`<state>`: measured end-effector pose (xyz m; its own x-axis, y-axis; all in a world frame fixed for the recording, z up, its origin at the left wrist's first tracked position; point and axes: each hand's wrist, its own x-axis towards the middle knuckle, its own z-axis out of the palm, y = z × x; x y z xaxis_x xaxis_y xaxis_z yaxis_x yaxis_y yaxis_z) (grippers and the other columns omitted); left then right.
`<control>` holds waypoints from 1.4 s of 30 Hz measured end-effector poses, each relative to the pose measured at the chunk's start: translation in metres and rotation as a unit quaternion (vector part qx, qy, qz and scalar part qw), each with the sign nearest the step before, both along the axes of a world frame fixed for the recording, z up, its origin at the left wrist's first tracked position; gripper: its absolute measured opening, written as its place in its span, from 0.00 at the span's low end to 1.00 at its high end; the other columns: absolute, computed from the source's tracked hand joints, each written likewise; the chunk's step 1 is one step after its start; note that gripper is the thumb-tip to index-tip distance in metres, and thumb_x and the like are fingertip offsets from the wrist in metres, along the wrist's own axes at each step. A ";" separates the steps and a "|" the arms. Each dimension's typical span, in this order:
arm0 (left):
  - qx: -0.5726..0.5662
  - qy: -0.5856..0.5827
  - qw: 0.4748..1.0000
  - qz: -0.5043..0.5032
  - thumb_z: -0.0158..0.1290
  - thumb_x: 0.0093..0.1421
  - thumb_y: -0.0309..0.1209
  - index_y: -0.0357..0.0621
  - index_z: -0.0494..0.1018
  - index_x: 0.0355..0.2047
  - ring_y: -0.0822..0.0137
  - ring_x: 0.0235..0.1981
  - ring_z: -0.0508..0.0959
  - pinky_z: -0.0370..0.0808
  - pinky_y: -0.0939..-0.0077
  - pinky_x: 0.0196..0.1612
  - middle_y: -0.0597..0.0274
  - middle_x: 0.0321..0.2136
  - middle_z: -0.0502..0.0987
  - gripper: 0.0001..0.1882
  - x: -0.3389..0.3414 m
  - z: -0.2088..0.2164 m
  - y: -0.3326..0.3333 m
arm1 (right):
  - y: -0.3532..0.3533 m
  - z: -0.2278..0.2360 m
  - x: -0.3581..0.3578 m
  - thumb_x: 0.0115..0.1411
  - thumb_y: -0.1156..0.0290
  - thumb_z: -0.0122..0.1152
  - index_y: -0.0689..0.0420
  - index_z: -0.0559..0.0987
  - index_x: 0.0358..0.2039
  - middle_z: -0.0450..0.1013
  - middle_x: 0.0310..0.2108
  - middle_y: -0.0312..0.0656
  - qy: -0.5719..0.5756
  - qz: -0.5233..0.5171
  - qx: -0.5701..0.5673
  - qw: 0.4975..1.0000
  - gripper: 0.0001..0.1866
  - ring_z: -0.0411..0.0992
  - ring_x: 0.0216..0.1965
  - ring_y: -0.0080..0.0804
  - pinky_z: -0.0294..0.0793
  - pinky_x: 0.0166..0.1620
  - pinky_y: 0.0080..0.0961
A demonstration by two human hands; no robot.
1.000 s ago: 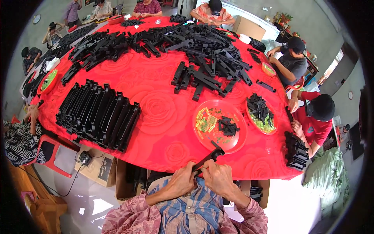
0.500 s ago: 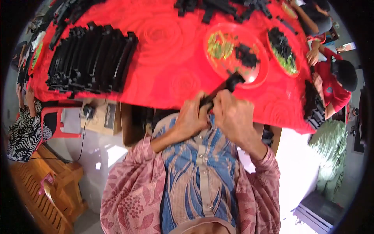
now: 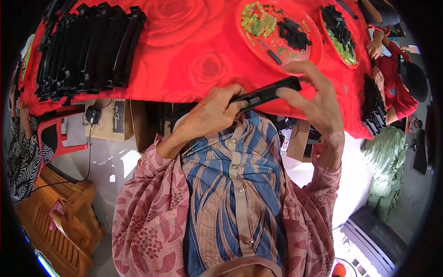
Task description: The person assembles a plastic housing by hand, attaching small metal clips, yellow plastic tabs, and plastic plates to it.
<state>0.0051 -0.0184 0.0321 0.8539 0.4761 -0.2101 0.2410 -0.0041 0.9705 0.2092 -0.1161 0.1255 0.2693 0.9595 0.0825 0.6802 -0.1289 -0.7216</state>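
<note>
A long, narrow black plastic part [image 3: 270, 93] with a hollow, channel-like side slants up to the right in front of my chest. My left hand [image 3: 214, 113] is closed around its lower end. Around the upper end, my right hand [image 3: 320, 104] has its thumb and forefinger spread apart; the thumb tip is at the part's edge, and I cannot tell whether it touches. Just beyond lies a red plate [image 3: 251, 44] holding small yellow-green pieces [image 3: 260, 23] and small black pieces [image 3: 294, 34].
Many similar black parts [image 3: 87, 51] stand in a row on the red tablecloth [image 3: 184, 60] at left. A second red plate [image 3: 355, 57] with black and green pieces is at right, beside a co-worker in red [image 3: 401, 92]. Cardboard boxes [image 3: 110, 120] sit under the table.
My right hand has let go of the black part and opened, moving right and up. The part now points more to the right, still in my left hand. The whole view has shifted.
</note>
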 end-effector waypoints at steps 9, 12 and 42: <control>0.078 0.054 0.993 -0.076 0.52 0.63 0.34 0.36 0.72 0.39 0.48 0.28 0.77 0.70 0.57 0.33 0.45 0.23 0.74 0.12 -0.019 0.002 0.008 | 0.015 -0.021 0.010 0.52 0.74 0.69 0.63 0.78 0.43 0.74 0.30 0.33 0.189 0.152 -0.336 0.910 0.18 0.69 0.32 0.18 0.70 0.36 0.19; 0.145 0.042 0.985 -0.080 0.51 0.63 0.34 0.36 0.71 0.41 0.45 0.30 0.77 0.69 0.53 0.34 0.43 0.24 0.74 0.13 -0.023 0.002 0.010 | 0.014 -0.027 -0.002 0.53 0.73 0.66 0.63 0.78 0.40 0.73 0.27 0.33 0.167 0.144 -0.314 0.923 0.14 0.67 0.30 0.16 0.66 0.33 0.17; 0.144 0.054 0.985 -0.074 0.52 0.59 0.31 0.30 0.74 0.38 0.40 0.34 0.78 0.72 0.52 0.38 0.37 0.27 0.76 0.14 -0.020 -0.010 -0.008 | 0.004 -0.063 -0.032 0.40 0.62 0.65 0.64 0.81 0.23 0.74 0.17 0.52 0.069 0.100 -0.233 0.965 0.16 0.75 0.20 0.44 0.72 0.27 0.36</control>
<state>-0.0151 -0.0262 0.0217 0.8980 0.4021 -0.1788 0.3198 -0.3173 0.8928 0.1767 -0.1117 0.0629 0.0536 0.9178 -0.3933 0.6272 -0.3374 -0.7020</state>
